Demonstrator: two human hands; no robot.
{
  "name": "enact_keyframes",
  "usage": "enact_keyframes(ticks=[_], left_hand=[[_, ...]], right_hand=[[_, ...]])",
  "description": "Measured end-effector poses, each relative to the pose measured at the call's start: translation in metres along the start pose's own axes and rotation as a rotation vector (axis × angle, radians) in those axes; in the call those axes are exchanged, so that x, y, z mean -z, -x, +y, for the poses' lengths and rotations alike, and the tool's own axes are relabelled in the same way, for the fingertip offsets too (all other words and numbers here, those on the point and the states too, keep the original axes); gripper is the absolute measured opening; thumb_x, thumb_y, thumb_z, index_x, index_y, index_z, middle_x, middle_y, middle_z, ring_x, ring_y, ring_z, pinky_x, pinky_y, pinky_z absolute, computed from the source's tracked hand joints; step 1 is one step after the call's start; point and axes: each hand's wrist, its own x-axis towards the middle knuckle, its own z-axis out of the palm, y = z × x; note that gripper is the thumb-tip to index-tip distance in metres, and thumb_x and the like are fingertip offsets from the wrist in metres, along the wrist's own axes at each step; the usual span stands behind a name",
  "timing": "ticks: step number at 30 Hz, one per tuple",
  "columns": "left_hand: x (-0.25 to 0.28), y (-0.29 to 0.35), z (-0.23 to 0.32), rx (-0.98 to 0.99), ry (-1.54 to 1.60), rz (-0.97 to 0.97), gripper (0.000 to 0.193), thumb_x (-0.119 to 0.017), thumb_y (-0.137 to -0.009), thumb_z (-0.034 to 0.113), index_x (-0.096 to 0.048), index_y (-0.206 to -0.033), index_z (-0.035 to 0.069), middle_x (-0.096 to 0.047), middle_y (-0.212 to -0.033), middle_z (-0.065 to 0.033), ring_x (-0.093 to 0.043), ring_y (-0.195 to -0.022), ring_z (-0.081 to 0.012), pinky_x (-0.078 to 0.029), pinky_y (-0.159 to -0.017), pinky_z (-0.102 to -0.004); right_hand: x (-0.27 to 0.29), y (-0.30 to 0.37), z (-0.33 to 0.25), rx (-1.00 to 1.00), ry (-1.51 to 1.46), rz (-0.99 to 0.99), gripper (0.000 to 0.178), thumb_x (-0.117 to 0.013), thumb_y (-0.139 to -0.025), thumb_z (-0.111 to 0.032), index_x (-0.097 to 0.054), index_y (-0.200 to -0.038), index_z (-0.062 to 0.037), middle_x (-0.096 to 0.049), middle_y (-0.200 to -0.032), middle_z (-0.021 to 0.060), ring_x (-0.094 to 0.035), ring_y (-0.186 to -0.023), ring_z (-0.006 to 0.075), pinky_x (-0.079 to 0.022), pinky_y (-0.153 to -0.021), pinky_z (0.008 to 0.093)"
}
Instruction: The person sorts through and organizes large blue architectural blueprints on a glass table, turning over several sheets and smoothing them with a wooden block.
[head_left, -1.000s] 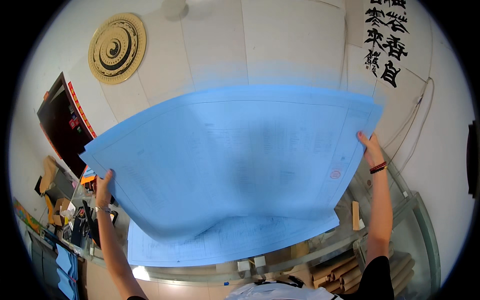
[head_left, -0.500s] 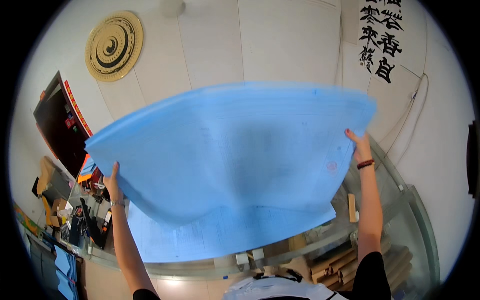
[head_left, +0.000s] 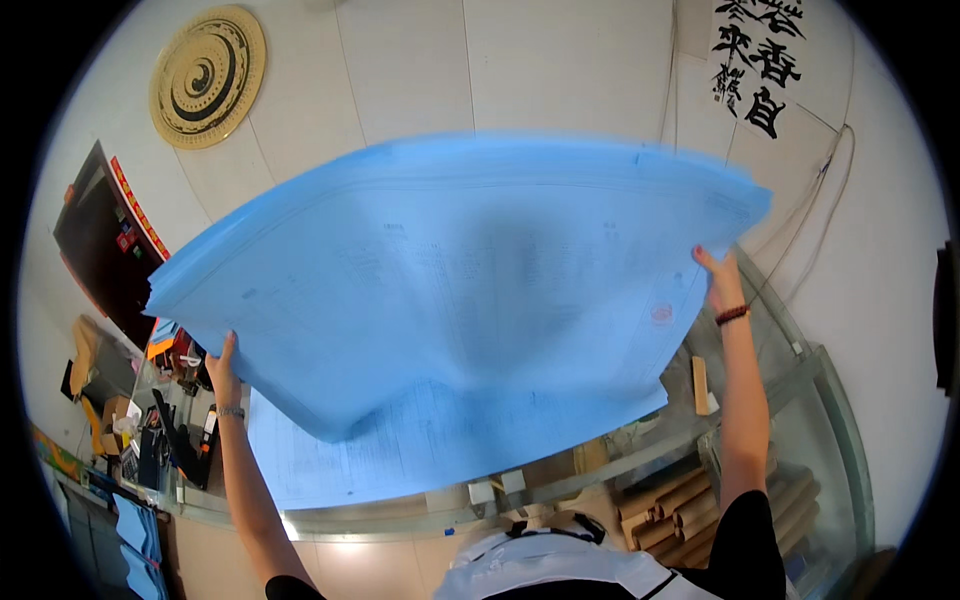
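Observation:
Between my two hands a thick stack of large blue printed sheets (head_left: 430, 270) is held up, its middle sagging and its far edge bowed. My left hand (head_left: 223, 368) grips the left side, thumb on the upper face. On the right side my right hand (head_left: 720, 275) pinches the edge the same way, with a dark red bead bracelet at the wrist. A small red stamp mark shows on the sheet near that hand. Under the raised stack, another blue sheet (head_left: 340, 480) lies flat on the glass table (head_left: 640, 470). The fingers beneath the stack are hidden.
A wooden strip (head_left: 701, 385) lies on the glass right of the sheets. Brown cardboard tubes (head_left: 680, 510) are stacked below the tabletop. At the left stand a black stapler-like tool (head_left: 180, 440) and assorted office items. More folded blue sheets (head_left: 140, 540) hang or lie at lower left.
The held stack has spread a little wider and its far edge sits higher in view. Both hands keep their grip. The background has shifted slightly up and left.

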Motion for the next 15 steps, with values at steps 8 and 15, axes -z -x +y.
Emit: enact_keyframes(ticks=[8, 15], left_hand=[[-0.015, 0.009, 0.024, -0.011, -0.082, -0.014, 0.045, -0.069, -0.076, 0.028, -0.054, -0.103, -0.005, -0.058, -0.098, -0.0092, -0.056, -0.085, -0.0163, -0.045, -0.074, -0.0278], [-0.003, 0.030, -0.033, -0.008, -0.174, -0.010, 0.031, -0.064, -0.081, 0.028, -0.058, -0.091, -0.001, -0.058, -0.084, -0.0001, -0.050, -0.073, -0.0075, -0.040, -0.068, -0.0218]], right_hand=[[0.007, -0.009, -0.003, -0.020, 0.056, -0.077, 0.040, -0.072, -0.073, -0.016, -0.055, -0.104, 0.0018, -0.059, -0.099, 0.0080, -0.055, -0.090, 0.0169, -0.045, -0.080, 0.0302], [0.016, 0.026, 0.040, -0.087, 0.236, 0.001, 0.046, -0.074, -0.071, -0.020, -0.055, -0.106, 0.0045, -0.059, -0.101, 0.0110, -0.056, -0.091, 0.0172, -0.044, -0.081, 0.0308]])
